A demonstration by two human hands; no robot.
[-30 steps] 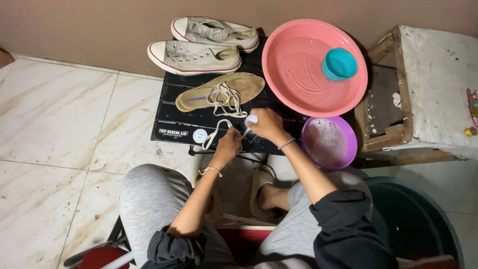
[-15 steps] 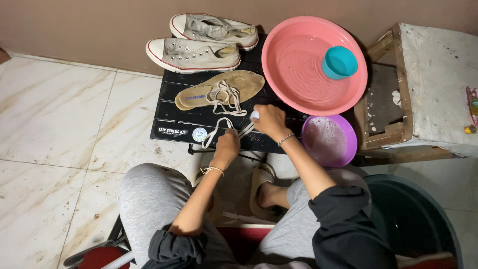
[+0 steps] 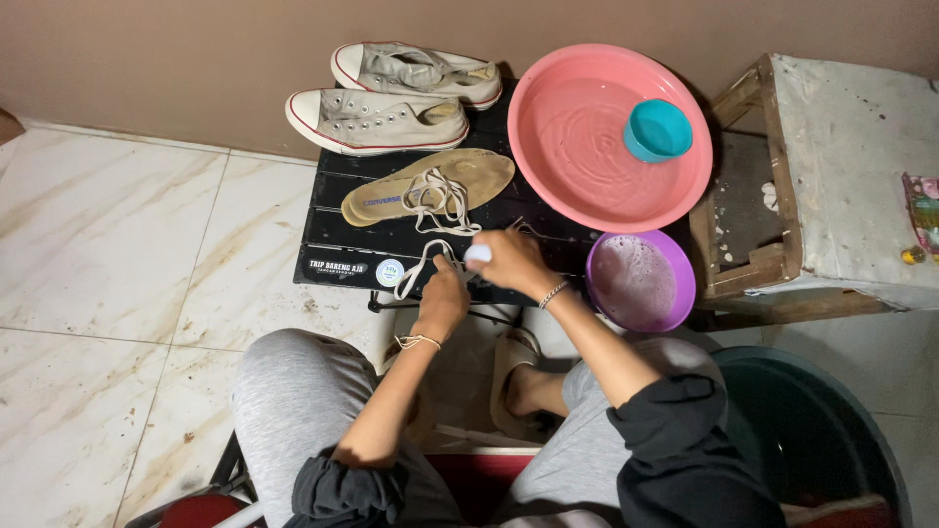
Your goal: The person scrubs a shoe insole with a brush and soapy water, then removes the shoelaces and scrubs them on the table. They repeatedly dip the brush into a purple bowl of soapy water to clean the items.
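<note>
Left hand [image 3: 442, 298] pins shoelace [image 3: 423, 266] on black tabletop [image 3: 342, 230]; right hand [image 3: 509, 259], grip closed on small white object [image 3: 477, 254]. Risk: lace slips w/ wet fingers, drops off edge.

Canvas shoes [image 3: 381, 119] look matt with smooth rubber toes. The lace [image 3: 425, 259] is cloth. Pink basin [image 3: 587, 186] and purple bowl [image 3: 680, 293] are glossy plastic. The black bench [image 3: 342, 235] is matt; the floor [image 3: 108, 244] is polished marble-like tile.

Home wash corner, marbled floor tiles [image 3: 108, 244], pink basin [image 3: 587, 166], sneakers [image 3: 377, 119]
</note>
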